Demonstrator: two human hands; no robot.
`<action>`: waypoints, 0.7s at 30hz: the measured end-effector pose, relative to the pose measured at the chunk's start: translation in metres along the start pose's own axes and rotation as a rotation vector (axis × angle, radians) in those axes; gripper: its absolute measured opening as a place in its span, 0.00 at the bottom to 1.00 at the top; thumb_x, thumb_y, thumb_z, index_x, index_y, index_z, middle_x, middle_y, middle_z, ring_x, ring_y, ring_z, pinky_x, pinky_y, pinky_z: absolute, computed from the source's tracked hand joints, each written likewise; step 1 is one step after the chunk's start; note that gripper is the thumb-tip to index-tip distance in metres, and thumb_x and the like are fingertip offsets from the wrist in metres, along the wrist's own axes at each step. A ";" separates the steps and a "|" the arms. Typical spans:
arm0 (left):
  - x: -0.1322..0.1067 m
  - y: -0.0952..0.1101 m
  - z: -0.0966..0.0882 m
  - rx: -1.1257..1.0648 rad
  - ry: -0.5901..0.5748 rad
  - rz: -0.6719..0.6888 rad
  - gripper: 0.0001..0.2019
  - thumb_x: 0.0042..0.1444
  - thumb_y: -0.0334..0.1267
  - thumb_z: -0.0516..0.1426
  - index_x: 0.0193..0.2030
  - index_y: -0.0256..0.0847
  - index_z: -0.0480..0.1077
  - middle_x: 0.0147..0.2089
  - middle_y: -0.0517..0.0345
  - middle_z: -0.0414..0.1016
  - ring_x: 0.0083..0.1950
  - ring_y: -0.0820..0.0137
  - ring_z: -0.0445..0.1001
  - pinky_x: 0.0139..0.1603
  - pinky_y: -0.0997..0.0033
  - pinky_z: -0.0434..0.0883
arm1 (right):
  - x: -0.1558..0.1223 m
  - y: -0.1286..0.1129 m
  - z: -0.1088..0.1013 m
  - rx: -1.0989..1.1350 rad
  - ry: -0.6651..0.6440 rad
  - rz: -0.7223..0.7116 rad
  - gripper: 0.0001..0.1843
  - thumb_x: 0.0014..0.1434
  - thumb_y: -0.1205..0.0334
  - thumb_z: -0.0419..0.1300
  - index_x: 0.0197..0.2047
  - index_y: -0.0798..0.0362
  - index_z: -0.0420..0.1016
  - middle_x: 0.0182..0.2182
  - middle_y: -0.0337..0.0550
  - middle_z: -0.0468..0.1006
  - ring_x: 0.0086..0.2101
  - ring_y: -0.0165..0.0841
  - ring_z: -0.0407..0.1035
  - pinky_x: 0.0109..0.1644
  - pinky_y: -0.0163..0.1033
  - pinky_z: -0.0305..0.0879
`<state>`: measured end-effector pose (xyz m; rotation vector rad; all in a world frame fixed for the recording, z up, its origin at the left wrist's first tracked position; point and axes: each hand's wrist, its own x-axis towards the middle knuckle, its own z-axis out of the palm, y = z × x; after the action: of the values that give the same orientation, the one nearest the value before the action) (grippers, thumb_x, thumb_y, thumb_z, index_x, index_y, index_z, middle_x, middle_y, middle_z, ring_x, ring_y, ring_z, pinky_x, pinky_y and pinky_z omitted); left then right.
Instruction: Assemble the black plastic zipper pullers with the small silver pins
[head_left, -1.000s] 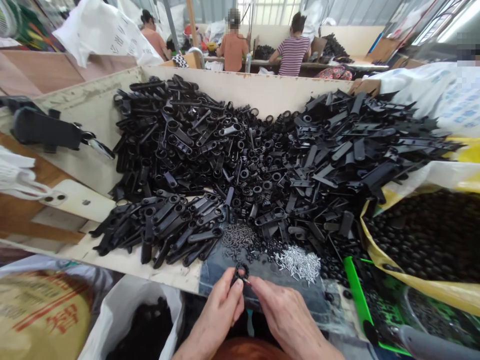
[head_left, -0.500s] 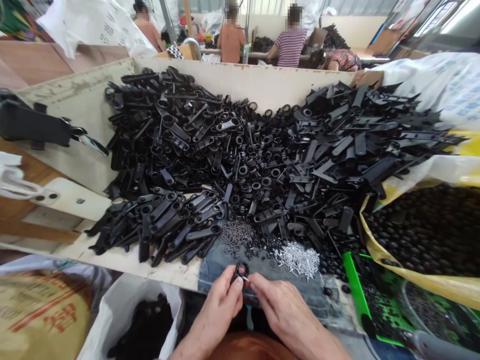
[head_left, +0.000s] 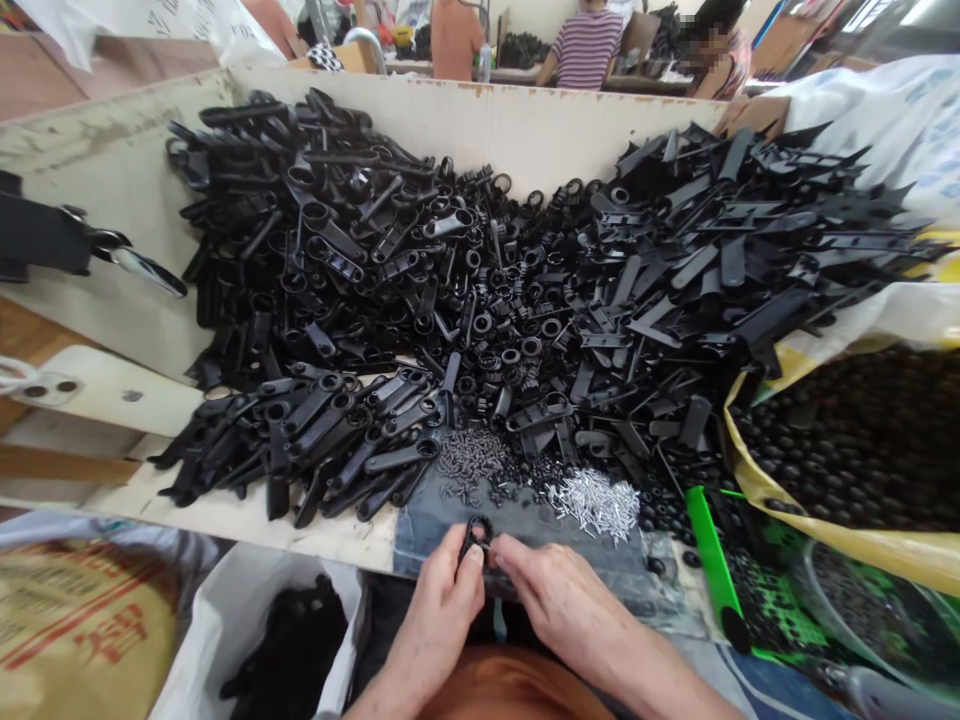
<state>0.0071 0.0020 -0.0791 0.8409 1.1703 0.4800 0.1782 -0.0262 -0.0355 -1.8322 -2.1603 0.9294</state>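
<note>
My L hand is closed round a blk ring-ended pc, thumb on the near side, ring poking up past the fingertips w/ its hole showing. That pc is straight in front of me, approx. centre, by the near part of the dk mat. My R hand comes in from the R, thumb & idx finger drawn narrow right by the ring's side; can't tell if sth small sits btwn them, too tiny & blurry.

Just beyond my hands: a loose pile of silver pins to the R, a pile of sm. grey-brn bits to the L, a few blk bits scattered btwn. L of those, blk handles lie roughly side by side. Behind is the big heap: more ring-ended parts on the L, loose rings mid, flat blk strips on the R, w/ a pale board wall at the back. Far R, a yellow-edged bag holds dk round beads; green tray nearer me. Near L, a white bag w/ blk pcs inside. White phone lies at L. Beyond the board, a person in orange & one in a striped top.
</note>
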 end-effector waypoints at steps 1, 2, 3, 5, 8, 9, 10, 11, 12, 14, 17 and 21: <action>0.000 0.000 0.000 0.007 0.008 0.006 0.22 0.59 0.58 0.59 0.47 0.41 0.70 0.31 0.66 0.62 0.28 0.75 0.58 0.28 0.77 0.61 | 0.000 0.000 0.001 -0.016 -0.011 0.004 0.14 0.72 0.69 0.48 0.40 0.49 0.73 0.26 0.38 0.80 0.25 0.34 0.74 0.28 0.37 0.49; 0.000 0.001 0.001 0.014 0.015 0.010 0.21 0.59 0.57 0.59 0.47 0.41 0.70 0.31 0.65 0.63 0.28 0.75 0.58 0.28 0.77 0.61 | 0.000 0.000 0.001 -0.034 -0.017 0.008 0.13 0.71 0.69 0.48 0.41 0.49 0.73 0.27 0.39 0.81 0.26 0.34 0.74 0.28 0.37 0.49; 0.000 0.001 0.001 0.021 0.026 0.015 0.21 0.59 0.57 0.60 0.47 0.40 0.71 0.31 0.65 0.64 0.28 0.75 0.59 0.28 0.77 0.62 | 0.000 0.000 0.002 -0.053 -0.021 0.015 0.13 0.71 0.69 0.48 0.42 0.49 0.73 0.27 0.39 0.81 0.26 0.35 0.75 0.29 0.38 0.49; 0.000 0.002 0.002 0.041 0.053 0.040 0.20 0.59 0.56 0.59 0.46 0.40 0.72 0.31 0.63 0.66 0.29 0.74 0.62 0.29 0.77 0.64 | 0.000 -0.001 0.002 -0.077 -0.038 0.035 0.13 0.71 0.70 0.49 0.43 0.49 0.73 0.29 0.40 0.82 0.28 0.35 0.75 0.29 0.38 0.50; 0.001 0.001 0.001 0.085 0.064 0.082 0.19 0.60 0.55 0.58 0.44 0.41 0.72 0.30 0.63 0.67 0.29 0.72 0.64 0.28 0.77 0.64 | 0.000 -0.007 -0.003 -0.092 -0.112 0.084 0.14 0.71 0.72 0.49 0.46 0.50 0.74 0.31 0.42 0.83 0.31 0.38 0.77 0.30 0.39 0.51; 0.001 0.000 0.001 0.099 0.058 0.092 0.18 0.60 0.55 0.58 0.43 0.41 0.72 0.29 0.63 0.67 0.28 0.72 0.64 0.28 0.76 0.64 | 0.001 -0.010 -0.005 -0.100 -0.147 0.106 0.14 0.70 0.72 0.49 0.47 0.50 0.74 0.32 0.43 0.84 0.32 0.39 0.78 0.30 0.39 0.51; 0.000 0.000 0.001 0.112 0.051 0.100 0.18 0.61 0.55 0.57 0.43 0.41 0.72 0.29 0.63 0.67 0.28 0.72 0.64 0.28 0.76 0.64 | 0.002 -0.013 -0.007 -0.111 -0.178 0.125 0.15 0.70 0.73 0.49 0.48 0.51 0.74 0.32 0.44 0.84 0.33 0.40 0.79 0.30 0.39 0.52; 0.000 0.000 0.001 0.124 0.049 0.108 0.18 0.61 0.55 0.57 0.43 0.41 0.73 0.28 0.63 0.68 0.28 0.72 0.64 0.28 0.76 0.65 | 0.003 -0.016 -0.010 -0.123 -0.206 0.143 0.15 0.70 0.74 0.49 0.48 0.52 0.74 0.33 0.45 0.84 0.34 0.40 0.79 0.30 0.39 0.53; -0.001 0.000 0.001 0.134 0.052 0.116 0.17 0.61 0.55 0.57 0.43 0.42 0.73 0.28 0.63 0.68 0.28 0.71 0.65 0.29 0.75 0.65 | 0.005 -0.019 -0.011 -0.137 -0.229 0.160 0.15 0.69 0.74 0.49 0.49 0.53 0.74 0.33 0.46 0.84 0.34 0.41 0.80 0.30 0.39 0.54; -0.002 0.001 0.002 0.153 0.068 0.134 0.17 0.61 0.54 0.57 0.44 0.42 0.74 0.30 0.61 0.71 0.30 0.70 0.68 0.30 0.74 0.67 | 0.007 -0.025 -0.014 -0.166 -0.266 0.187 0.16 0.66 0.76 0.50 0.51 0.55 0.74 0.35 0.49 0.85 0.34 0.42 0.81 0.30 0.39 0.57; -0.004 0.003 0.003 0.185 0.083 0.155 0.16 0.61 0.53 0.57 0.44 0.43 0.74 0.32 0.58 0.74 0.32 0.67 0.71 0.32 0.72 0.69 | 0.011 -0.032 -0.015 -0.215 -0.305 0.221 0.21 0.62 0.78 0.52 0.57 0.57 0.72 0.37 0.52 0.86 0.35 0.43 0.81 0.30 0.38 0.60; -0.005 0.006 0.004 0.247 0.061 0.185 0.16 0.65 0.52 0.53 0.44 0.43 0.73 0.35 0.55 0.77 0.36 0.64 0.75 0.37 0.69 0.71 | 0.012 -0.035 -0.018 -0.238 -0.309 0.225 0.23 0.61 0.78 0.52 0.58 0.58 0.72 0.36 0.52 0.86 0.36 0.42 0.81 0.30 0.36 0.60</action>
<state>0.0094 0.0010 -0.0706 1.1621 1.2297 0.5213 0.1553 -0.0103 -0.0050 -2.2092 -2.3662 1.1080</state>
